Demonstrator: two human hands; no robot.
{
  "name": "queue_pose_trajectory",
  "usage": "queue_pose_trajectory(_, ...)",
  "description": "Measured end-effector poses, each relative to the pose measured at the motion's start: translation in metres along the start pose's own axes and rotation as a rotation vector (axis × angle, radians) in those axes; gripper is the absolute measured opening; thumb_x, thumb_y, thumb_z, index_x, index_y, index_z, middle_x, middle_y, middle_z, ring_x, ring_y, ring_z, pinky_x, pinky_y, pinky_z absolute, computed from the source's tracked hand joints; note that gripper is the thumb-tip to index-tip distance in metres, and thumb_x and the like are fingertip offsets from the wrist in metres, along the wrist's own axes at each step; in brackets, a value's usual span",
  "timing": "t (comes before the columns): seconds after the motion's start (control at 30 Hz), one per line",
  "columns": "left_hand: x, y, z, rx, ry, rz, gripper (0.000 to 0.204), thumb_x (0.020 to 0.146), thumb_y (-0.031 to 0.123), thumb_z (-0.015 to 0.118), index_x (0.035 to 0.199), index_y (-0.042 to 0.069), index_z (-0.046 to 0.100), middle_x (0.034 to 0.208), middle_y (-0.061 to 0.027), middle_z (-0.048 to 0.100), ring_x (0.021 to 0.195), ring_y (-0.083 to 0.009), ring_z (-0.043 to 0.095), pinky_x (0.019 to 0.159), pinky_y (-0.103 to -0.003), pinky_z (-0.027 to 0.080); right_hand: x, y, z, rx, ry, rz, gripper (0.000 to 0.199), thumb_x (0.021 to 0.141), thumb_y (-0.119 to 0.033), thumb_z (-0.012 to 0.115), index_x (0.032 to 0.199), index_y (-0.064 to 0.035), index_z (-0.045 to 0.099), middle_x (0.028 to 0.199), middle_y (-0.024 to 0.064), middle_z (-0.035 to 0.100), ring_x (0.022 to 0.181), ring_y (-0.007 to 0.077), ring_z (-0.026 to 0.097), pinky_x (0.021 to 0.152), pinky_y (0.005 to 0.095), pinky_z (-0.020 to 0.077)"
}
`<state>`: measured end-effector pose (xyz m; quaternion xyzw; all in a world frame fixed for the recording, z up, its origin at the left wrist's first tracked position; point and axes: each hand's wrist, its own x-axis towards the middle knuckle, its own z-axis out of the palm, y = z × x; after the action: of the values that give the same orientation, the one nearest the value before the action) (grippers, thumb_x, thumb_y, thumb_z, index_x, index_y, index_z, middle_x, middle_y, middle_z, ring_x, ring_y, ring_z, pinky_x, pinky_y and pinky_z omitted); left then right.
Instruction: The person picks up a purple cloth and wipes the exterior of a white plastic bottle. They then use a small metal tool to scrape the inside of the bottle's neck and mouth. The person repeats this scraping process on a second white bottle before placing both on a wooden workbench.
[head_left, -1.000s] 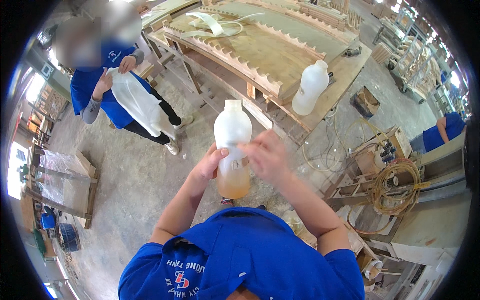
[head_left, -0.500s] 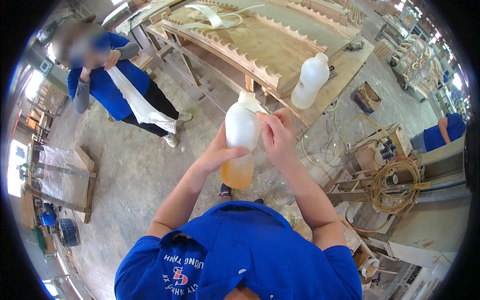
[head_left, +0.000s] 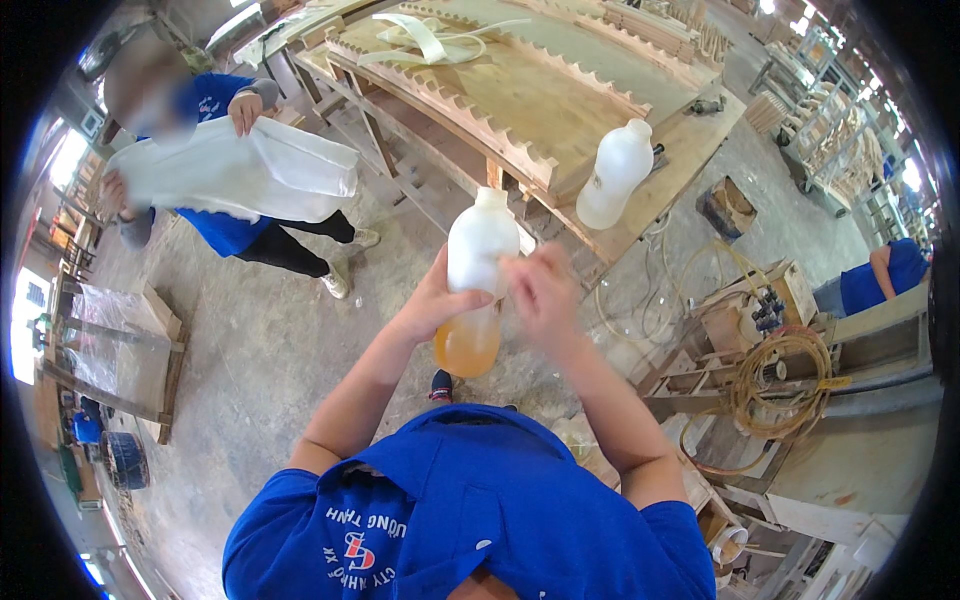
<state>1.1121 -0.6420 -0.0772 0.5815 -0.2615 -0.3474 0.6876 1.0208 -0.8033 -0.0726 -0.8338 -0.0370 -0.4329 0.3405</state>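
Observation:
My left hand point(head_left: 432, 303) is wrapped round the middle of a translucent white plastic bottle point(head_left: 483, 245). The bottle is upright with an uncapped neck, and amber liquid point(head_left: 467, 345) fills its lower part. At the bottle's right side is my right hand point(head_left: 546, 300), its fingers curled together and smeared by motion. A fingertip is against or very close to the bottle's wall; whether the fingers pinch something small, I cannot make out. A second white bottle point(head_left: 615, 175) stands on the near right corner of the wooden workbench point(head_left: 690, 150).
Scalloped wooden strips point(head_left: 450, 115) and a pale strap point(head_left: 425, 40) lie on the bench. At the left a co-worker point(head_left: 215, 225) spreads a white cloth point(head_left: 240, 165). Coiled hose point(head_left: 785, 385) hangs on machinery at the right, near another person point(head_left: 880, 280). A wrapped pallet point(head_left: 120, 335) stands left.
My right hand has moved down along the bottle from its shoulder, fingers more curled. My left hand keeps its hold. The co-worker has opened out the white cloth, which was hanging narrow before.

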Motion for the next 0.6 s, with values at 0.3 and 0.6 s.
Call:
queue_pose_trajectory(0.3,-0.007,-0.007,0.000,-0.125,-0.057,-0.077,0.089,0.071,0.016,0.072,0.143,0.005,0.021,0.131,-0.0136,0.043,0.120,-0.0245,0.045,0.100,-0.039,0.039,-0.004,-0.011,-0.004,-0.028,-0.027,-0.128,0.027,0.071,-0.002,0.066,0.095,-0.0131,0.067,0.076,0.0049,0.049,0.071,0.0230,0.051,0.056,0.0341,0.0427)
queue_pose_trajectory(0.6,-0.008,0.000,0.003,-0.109,-0.083,-0.084,0.089,0.070,0.018,0.071,0.143,0.004,0.021,0.129,-0.0138,0.044,0.119,-0.0249,0.046,0.099,-0.040,0.040,-0.002,-0.007,-0.005,-0.039,0.031,-0.137,0.028,0.070,-0.001,0.067,0.095,-0.0136,0.068,0.075,0.0053,0.048,0.070,0.0231,0.050,0.056,0.0346,0.0423)
